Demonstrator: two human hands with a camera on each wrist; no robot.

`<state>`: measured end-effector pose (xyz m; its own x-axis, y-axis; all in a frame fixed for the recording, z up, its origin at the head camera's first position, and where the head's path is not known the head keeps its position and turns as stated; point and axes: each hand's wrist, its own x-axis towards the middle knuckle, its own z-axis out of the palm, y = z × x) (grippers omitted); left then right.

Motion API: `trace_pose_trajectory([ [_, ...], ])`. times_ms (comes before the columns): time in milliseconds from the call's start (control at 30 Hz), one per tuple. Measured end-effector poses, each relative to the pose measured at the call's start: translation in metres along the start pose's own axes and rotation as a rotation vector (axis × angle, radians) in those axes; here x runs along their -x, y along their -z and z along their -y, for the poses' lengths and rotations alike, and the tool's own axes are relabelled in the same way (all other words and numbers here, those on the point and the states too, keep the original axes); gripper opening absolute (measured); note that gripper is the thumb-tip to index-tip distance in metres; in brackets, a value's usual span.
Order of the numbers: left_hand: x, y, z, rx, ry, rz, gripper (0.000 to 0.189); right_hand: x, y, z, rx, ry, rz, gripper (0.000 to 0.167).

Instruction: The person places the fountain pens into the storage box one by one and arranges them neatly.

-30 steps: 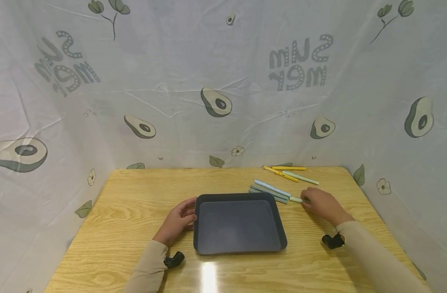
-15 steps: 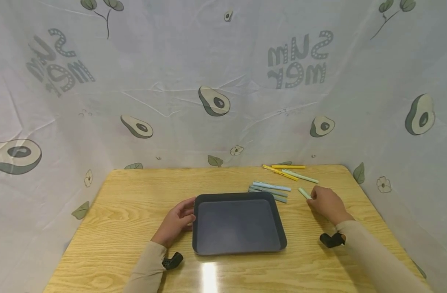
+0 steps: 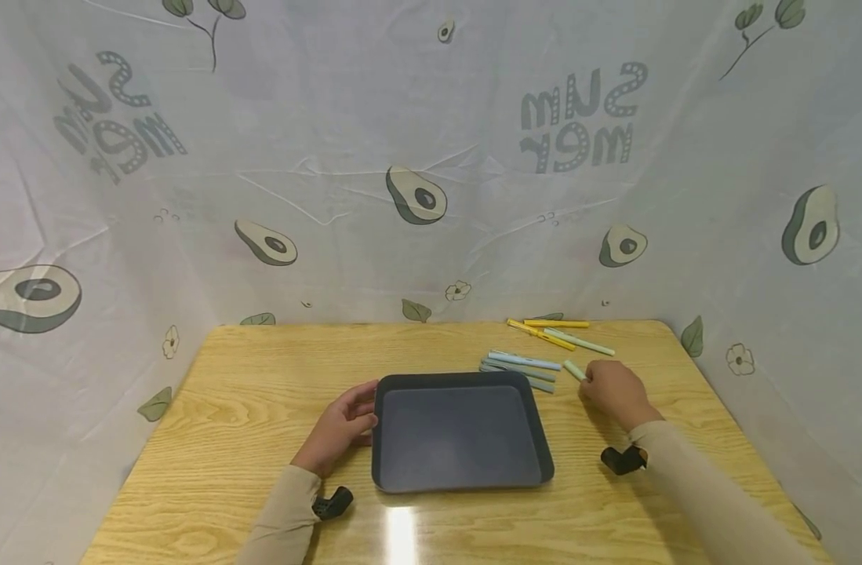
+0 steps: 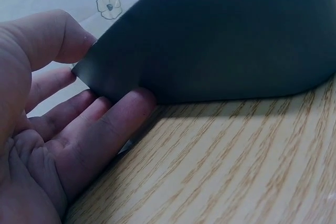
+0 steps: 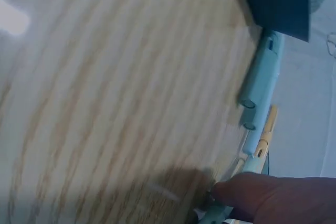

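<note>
A light green pen (image 3: 575, 369) is pinched in my right hand (image 3: 617, 392), its free end pointing up and left and the rest hidden by the fingers. Just left of it lie a light blue pen (image 3: 524, 361) and greyish-blue pens (image 3: 542, 385), side by side behind a dark grey tray (image 3: 462, 435). My left hand (image 3: 337, 428) rests against the tray's left side. In the left wrist view, the fingers (image 4: 113, 129) touch the outer wall low down, and the thumb (image 4: 76, 43) lies at the rim. No contents show in the tray.
Farther back lie two yellow pens (image 3: 558, 323) and another light green pen (image 3: 579, 341), near the rear edge of the wooden table (image 3: 275, 369). A printed cloth (image 3: 332, 118) hangs behind and around the table.
My right hand drew the green pen away from the blue pens, tilting it, then shifted slightly back left. The light blue pen swung to lie flatter. My left hand stays at the tray.
</note>
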<state>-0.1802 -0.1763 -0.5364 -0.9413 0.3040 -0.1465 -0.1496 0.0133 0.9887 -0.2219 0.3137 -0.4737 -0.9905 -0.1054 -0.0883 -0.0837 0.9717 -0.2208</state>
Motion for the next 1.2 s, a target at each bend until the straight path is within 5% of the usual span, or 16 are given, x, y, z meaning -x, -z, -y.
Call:
trace_pose_trajectory([
  [133,0.000,0.000,0.000,0.001,0.002,0.000,0.064,0.002,0.000,0.004,0.034,0.043,0.012,0.027],
  [267,-0.002,0.000,0.000,-0.008,-0.008,-0.001,0.064,0.004,0.005,0.003,-0.032,0.048,0.006,0.011],
  [500,-0.004,0.002,0.001,-0.005,-0.009,-0.006,0.063,0.010,0.019,0.005,-0.162,0.022,-0.024,0.027],
  [867,-0.003,0.001,-0.001,0.014,0.005,-0.008,0.063,0.020,0.020,0.021,-0.318,0.034,-0.226,0.031],
  [1200,-0.006,0.002,-0.003,0.002,-0.012,0.021,0.065,0.026,0.021,0.034,-0.513,0.021,-0.254,0.053],
])
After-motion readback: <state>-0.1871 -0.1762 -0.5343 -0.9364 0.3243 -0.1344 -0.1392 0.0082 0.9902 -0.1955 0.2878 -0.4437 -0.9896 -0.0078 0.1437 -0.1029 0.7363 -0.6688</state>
